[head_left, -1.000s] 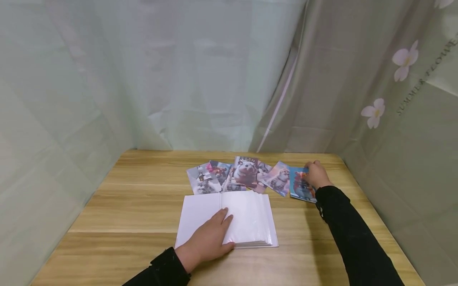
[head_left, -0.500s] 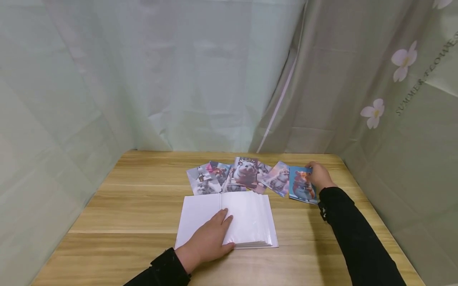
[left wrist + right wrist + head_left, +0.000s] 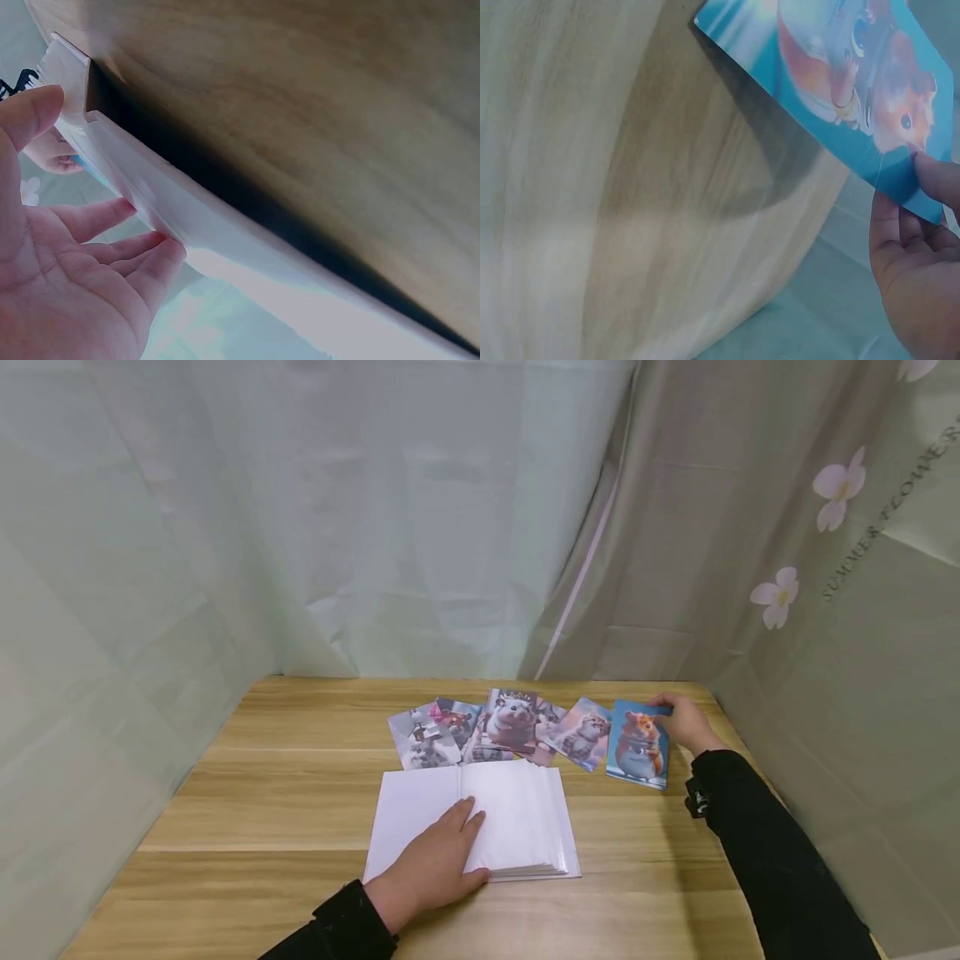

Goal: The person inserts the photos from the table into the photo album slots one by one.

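Note:
An open white photo album (image 3: 517,814) with clear sleeves lies near the middle of the table. Across its spine and lower part my left hand (image 3: 435,864) rests, fingers extended. The left wrist view has the fingertips touching the album's white page (image 3: 225,232). At the far right, my right hand (image 3: 690,724) pinches a blue picture card (image 3: 637,752) of an orange-and-white animal by its upper right corner. Thumb above and fingers beneath that corner, the right hand (image 3: 919,255) holds the card (image 3: 855,82) with its near edge lifted off the wood in the right wrist view.
Behind the album lie several overlapping animal cards (image 3: 513,720). A pink-and-blue cat card (image 3: 583,732) sits between them and the blue card. Pale curtains (image 3: 420,568) enclose the back and both sides of the wooden table (image 3: 285,793).
My right hand has shifted slightly right, from over the blue card to its upper right corner, showing more of its picture. The card has tilted up a little. My left hand stays on the album.

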Available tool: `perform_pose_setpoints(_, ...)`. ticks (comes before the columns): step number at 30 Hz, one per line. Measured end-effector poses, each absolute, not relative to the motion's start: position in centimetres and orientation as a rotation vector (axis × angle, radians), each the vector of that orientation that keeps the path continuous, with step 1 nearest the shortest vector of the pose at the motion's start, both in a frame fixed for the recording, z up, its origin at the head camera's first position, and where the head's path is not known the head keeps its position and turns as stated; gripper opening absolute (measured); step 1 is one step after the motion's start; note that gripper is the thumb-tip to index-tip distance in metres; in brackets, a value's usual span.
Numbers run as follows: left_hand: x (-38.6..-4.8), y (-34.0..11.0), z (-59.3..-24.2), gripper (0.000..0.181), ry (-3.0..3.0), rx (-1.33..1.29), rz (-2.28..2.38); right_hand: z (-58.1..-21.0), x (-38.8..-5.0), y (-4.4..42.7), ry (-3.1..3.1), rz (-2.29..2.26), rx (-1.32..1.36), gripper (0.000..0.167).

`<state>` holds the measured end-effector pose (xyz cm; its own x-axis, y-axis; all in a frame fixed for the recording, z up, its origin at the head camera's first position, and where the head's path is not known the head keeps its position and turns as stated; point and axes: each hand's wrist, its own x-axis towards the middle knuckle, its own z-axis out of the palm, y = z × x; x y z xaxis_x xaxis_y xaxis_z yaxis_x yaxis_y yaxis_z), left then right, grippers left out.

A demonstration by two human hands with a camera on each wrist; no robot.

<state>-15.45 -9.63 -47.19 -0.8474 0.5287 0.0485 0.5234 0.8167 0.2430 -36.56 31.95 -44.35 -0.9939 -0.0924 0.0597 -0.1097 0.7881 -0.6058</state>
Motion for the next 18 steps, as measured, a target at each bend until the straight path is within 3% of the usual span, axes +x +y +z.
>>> perform_pose_setpoints(18, -15.6, -9.7, -47.2, 0.077, 2.96, 0.856, 0.383, -41.6, -35.7, 32.2, -2.824, 1.059, 0.33, 0.021)
